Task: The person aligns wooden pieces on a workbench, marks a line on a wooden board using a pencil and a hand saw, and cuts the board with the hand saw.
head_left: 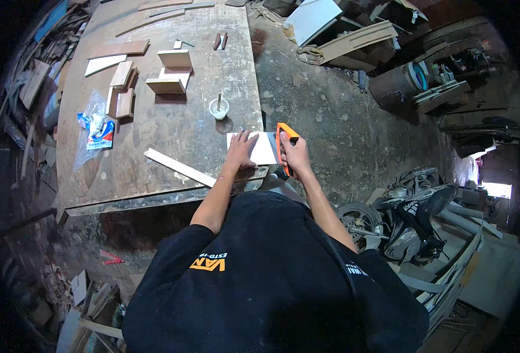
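A white board (264, 150) lies at the near right edge of the wooden table (207, 70), partly past that edge. My left hand (241, 150) presses on the board with its fingers spread. My right hand (295, 154) grips the orange handle (286, 130) of a handsaw, whose blade is at the board's right end. A small white cup (218, 109) with a stick upright in it stands just beyond the board. A long white strip (177, 167) lies diagonally to the left of my left hand.
Wooden box pieces (171, 82), a plastic bag (89, 129) and thin offcuts (165, 15) lie on the table. Stacked scrap boards (348, 41) and a drum (392, 88) stand at upper right. A motorbike (410, 217) and clutter occupy the lower right. More scrap (33, 82) lines the left.
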